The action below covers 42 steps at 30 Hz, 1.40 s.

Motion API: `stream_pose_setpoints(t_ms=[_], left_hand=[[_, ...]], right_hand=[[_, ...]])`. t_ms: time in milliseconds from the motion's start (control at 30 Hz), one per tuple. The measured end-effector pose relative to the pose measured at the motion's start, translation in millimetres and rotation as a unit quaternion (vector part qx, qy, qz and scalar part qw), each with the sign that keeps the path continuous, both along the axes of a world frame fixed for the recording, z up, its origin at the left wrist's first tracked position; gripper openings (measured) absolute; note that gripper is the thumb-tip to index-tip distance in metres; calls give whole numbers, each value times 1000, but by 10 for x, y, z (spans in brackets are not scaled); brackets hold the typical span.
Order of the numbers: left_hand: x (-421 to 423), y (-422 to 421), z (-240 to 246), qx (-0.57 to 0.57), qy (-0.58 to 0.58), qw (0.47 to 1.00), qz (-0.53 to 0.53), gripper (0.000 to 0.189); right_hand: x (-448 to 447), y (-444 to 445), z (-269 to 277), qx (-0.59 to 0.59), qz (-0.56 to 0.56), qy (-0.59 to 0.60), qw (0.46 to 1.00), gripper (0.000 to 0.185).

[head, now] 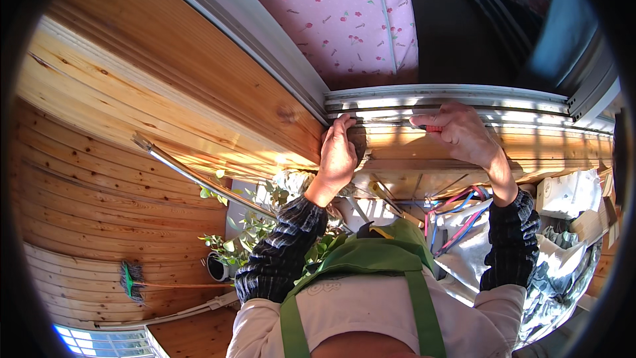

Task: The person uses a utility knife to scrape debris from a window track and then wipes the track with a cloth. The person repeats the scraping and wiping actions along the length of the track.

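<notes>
My right hand (462, 132) grips the red handle of a screwdriver-like tool (433, 128), its thin shaft pointing left along the metal track of a sliding window (447, 104). My left hand (339, 151) rests at the track's left end, fingertips by the corner where the upright metal frame (293, 44) meets it. Whether the left fingers hold the shaft's tip or some small part cannot be told. Sunlight and bar shadows fall over the track and the wooden sill (422, 144) below it.
Beyond the window lies pink cherry-print fabric (343, 15). Leafy plants (248, 236) and a long metal strip (208, 179) are at left. Pink and blue tubes or cords (462, 233), a white box (569, 194) and a silvery sheet (556, 278) are at right. Wood panelling lines the left.
</notes>
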<state>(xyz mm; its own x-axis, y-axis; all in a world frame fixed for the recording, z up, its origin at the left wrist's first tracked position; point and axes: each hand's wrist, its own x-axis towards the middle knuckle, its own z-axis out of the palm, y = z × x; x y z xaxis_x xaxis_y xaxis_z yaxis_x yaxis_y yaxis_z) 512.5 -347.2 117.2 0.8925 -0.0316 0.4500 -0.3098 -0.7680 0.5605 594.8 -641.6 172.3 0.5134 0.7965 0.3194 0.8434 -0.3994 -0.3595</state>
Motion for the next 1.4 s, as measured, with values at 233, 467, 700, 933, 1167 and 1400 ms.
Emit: stream_pose_setpoints(t_ms=[233, 467, 700, 933, 1167, 1400], left_hand=[[32, -51, 44, -73, 26, 997, 14, 61], [-296, -81, 259, -74, 21, 997, 10, 68], [-125, -69, 134, -19, -7, 999, 34, 65], [24, -66, -2, -9, -10, 999, 37, 56], [70, -67, -2, -68, 22, 996, 46, 55], [-422, -127, 321, 57, -6, 997, 50, 64]], right_hand=[[-25, 42, -20, 45, 5, -30, 999, 15], [-178, -72, 149, 67, 17, -81, 994, 17], [-122, -68, 179, 17, -8, -62, 998, 4], [-86, 71, -35, 8, -12, -89, 996, 14], [-55, 136, -13, 44, -1, -112, 993, 13], [-257, -100, 163, 66, -3, -64, 996, 8]])
